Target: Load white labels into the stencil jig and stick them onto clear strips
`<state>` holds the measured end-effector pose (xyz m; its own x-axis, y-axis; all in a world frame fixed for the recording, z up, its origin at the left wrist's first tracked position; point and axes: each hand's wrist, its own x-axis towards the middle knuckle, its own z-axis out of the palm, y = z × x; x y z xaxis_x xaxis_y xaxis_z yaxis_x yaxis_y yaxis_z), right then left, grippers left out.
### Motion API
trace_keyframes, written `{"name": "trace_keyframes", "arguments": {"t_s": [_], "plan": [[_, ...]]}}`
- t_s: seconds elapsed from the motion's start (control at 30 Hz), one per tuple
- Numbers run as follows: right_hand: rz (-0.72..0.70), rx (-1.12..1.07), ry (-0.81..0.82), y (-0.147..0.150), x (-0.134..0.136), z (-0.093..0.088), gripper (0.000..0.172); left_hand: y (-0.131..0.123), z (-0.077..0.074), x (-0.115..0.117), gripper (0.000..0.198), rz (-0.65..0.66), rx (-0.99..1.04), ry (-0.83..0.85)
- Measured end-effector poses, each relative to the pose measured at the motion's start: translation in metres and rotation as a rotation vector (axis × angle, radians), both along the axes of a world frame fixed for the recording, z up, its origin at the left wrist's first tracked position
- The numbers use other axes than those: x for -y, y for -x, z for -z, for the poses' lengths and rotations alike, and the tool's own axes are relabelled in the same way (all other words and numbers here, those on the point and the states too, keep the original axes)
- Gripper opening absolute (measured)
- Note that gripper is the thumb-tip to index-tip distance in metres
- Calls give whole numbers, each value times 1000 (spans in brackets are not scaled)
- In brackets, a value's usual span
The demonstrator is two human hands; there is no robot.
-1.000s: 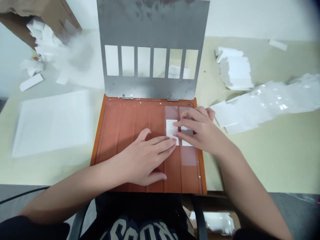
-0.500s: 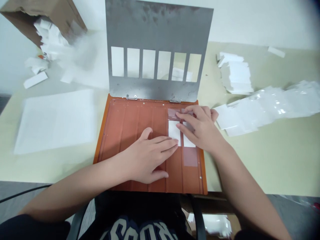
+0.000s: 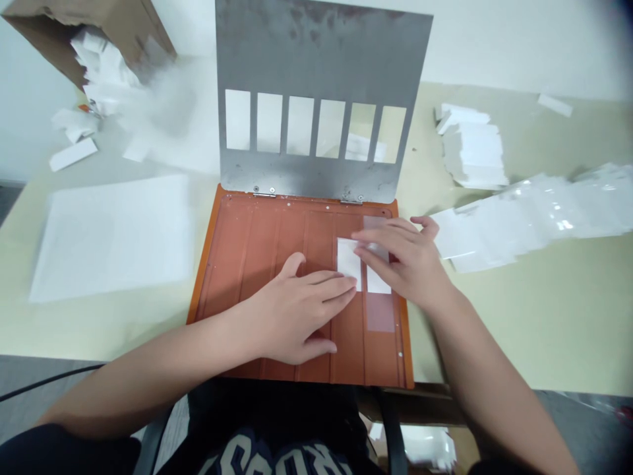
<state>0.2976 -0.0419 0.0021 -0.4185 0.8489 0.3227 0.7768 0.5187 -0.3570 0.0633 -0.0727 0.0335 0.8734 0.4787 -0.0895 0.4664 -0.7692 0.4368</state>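
White card (image 3: pixel 347 256) lies flat on the orange board (image 3: pixel 257 257), right half, at the middle of the bench (image 3: pixel 534 323)'s front edge. Left hand (image 3: pixel 307 310) is palm down, fingers extended, thumb spread, fingertips on the card's lower part; it grips nothing. Right hand (image 3: pixel 401 258) is half curled, fingertips at the card's upper right corner; can't tell if it pinches anything. Second card (image 3: pixel 378 282) is just beside the first, toward the bench's right edge, its upper part under the right hand. Clear film (image 3: pixel 380 313) shows beyond its near and far ends.

Metal plate (image 3: pixel 316 53) is hinged to the board's far side and stands raised, six rectangular cut-outs in a row. Right of the board: a stack (image 3: pixel 477 153) of white pieces toward the back edge, then a fanned row of glossy white sleeves (image 3: pixel 534 214) running to the right. White strip (image 3: pixel 554 105) near the back edge. Left of the board: white sheet (image 3: pixel 113 237) toward the left edge. Cardboard box (image 3: pixel 131 33) at the back left corner, white scraps (image 3: pixel 106 72) spilling from it.
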Motion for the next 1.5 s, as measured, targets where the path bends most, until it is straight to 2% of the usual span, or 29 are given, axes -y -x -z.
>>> {"name": "trace_keyframes", "arguments": {"t_s": [0.23,0.57,1.03,1.5], "plan": [[-115,58,4,-4,1,-3,25,0,1,1,68,-7,-7,-4],[-162,84,-36,-3,3,-8,24,-1,0,1,66,0,-14,-2],[-181,68,-3,-4,5,-10,20,-1,0,1,65,0,-22,4],[-316,-38,126,-6,5,-18,19,-1,-2,1,69,5,-26,22]]}}
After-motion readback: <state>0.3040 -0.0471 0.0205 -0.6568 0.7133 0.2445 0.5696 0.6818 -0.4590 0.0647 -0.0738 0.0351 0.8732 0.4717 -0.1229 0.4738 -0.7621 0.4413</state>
